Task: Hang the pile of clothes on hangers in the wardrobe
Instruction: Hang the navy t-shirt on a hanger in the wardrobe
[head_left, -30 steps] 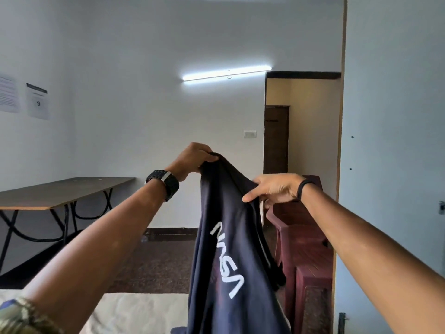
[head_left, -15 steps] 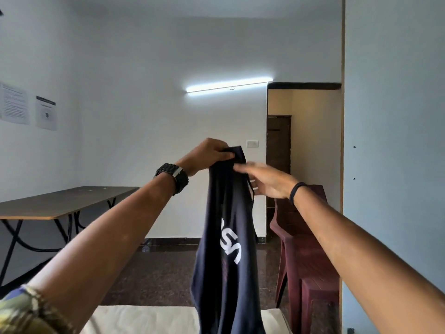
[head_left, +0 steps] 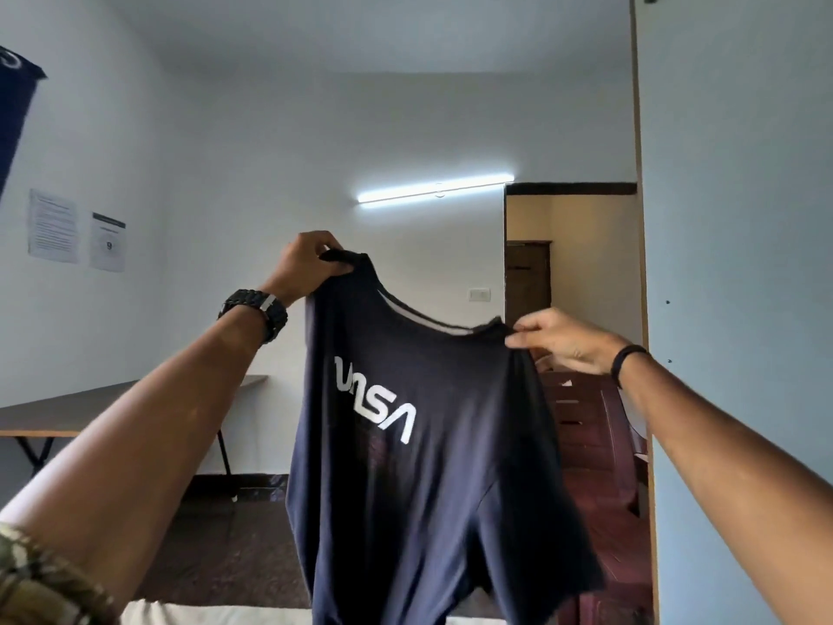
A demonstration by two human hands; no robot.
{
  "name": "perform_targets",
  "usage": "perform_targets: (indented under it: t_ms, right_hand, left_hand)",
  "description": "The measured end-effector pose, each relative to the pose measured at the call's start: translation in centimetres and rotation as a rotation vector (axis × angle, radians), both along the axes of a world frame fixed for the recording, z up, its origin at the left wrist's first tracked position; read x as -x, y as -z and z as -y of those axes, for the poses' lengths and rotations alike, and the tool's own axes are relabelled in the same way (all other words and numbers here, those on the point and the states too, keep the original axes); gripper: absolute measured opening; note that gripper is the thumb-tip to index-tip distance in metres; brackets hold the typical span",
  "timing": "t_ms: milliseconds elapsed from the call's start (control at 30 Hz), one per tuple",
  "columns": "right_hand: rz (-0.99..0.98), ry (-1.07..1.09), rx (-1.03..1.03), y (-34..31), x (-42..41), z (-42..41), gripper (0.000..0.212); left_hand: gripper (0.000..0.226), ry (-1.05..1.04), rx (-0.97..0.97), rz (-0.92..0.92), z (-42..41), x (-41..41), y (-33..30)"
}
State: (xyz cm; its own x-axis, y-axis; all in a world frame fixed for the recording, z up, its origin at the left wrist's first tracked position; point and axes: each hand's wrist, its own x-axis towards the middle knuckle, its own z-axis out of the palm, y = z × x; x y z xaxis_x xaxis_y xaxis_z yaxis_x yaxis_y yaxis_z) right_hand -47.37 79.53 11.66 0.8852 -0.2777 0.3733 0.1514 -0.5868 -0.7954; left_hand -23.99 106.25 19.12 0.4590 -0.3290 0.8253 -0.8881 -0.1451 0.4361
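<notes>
While you hold the navy NASA T-shirt [head_left: 419, 444] spread by its shoulders, keep both grips level and the neckline taut, since a hanger has to pass through that opening; none is in view. As it stands, the shirt tilts: your left hand [head_left: 303, 263] sits higher than your right hand [head_left: 563, 340], so the collar slopes down toward the right.

Left hand: fingers curled over, pinching the shoulder seam; a dark watch [head_left: 259, 311] sits on the wrist just behind it. Right hand: thumb and forefinger pinch the opposite shoulder, the remaining fingers loosely curled beneath; a black band [head_left: 627, 360] circles that wrist.

The garment hangs free below and between both hands, lettering facing you, and its hem runs out of frame at the bottom.

Beyond the left hand stands a counter [head_left: 81, 410] against the wall. Behind the right hand are stacked maroon chairs [head_left: 590, 448] and a doorway [head_left: 568, 245]. A pale panel [head_left: 739, 309], possibly the wardrobe, lies outward of the right arm; I cannot confirm it.
</notes>
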Motion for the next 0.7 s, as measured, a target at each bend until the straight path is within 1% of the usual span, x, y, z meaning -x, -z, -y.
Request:
perform_targets:
  t_ms: [67, 133, 200, 267, 300, 367, 433, 500, 533, 567, 633, 700]
  right_hand:
    - [0.153, -0.021, -0.073, -1.9, 0.5, -0.5, 0.006]
    - [0.212, -0.029, -0.066, -3.8, 1.2, -1.6, 0.007]
    - [0.178, -0.009, 0.024, -5.3, 2.0, -2.9, 0.012]
    - [0.119, -0.003, 0.109, -6.7, 3.2, -4.4, 0.025]
    - [0.098, -0.013, 0.128, -7.4, 3.7, -5.0, 0.028]
    - [0.116, -0.074, 0.121, -9.1, 5.2, -6.8, 0.021]
    - [0.211, -0.112, 0.073, -11.2, 6.6, -8.1, 0.017]
    - [0.316, -0.104, 0.046, -13.2, 7.9, -9.1, 0.028]
    - [0.35, -0.105, 0.047, -14.4, 8.5, -9.5, 0.031]
    - [0.363, -0.117, 0.046, -15.0, 9.0, -9.8, 0.027]
    - [0.364, -0.135, 0.052, -15.7, 9.6, -10.4, 0.015]
    - [0.328, -0.091, 0.047, -14.9, 9.2, -10.3, 0.012]
  left_hand:
    - [0.017, -0.063, 0.002, 0.025, -1.0, 0.0, -0.6]
    - [0.02, -0.11, -0.015, 0.099, -2.1, 0.7, -1.3]
    - [0.02, -0.139, -0.105, 0.171, -3.2, 2.2, -2.2]
    - [0.02, -0.128, -0.257, 0.176, -4.5, 4.1, -3.3]
    - [0.02, -0.105, -0.316, 0.159, -4.9, 4.9, -3.9]
    - [0.021, 0.003, -0.326, 0.09, -6.5, 7.2, -5.7]
    - [0.025, 0.221, -0.228, -0.044, -8.2, 9.5, -7.7]
    - [0.034, 0.42, -0.172, -0.131, -9.8, 11.1, -9.6]
    - [0.041, 0.483, -0.164, -0.13, -10.6, 11.7, -10.7]
    - [0.048, 0.526, -0.164, -0.13, -11.1, 12.0, -11.5]
    - [0.053, 0.547, -0.199, -0.136, -11.7, 12.4, -12.4]
    - [0.055, 0.499, -0.291, -0.173, -11.8, 12.0, -11.7]
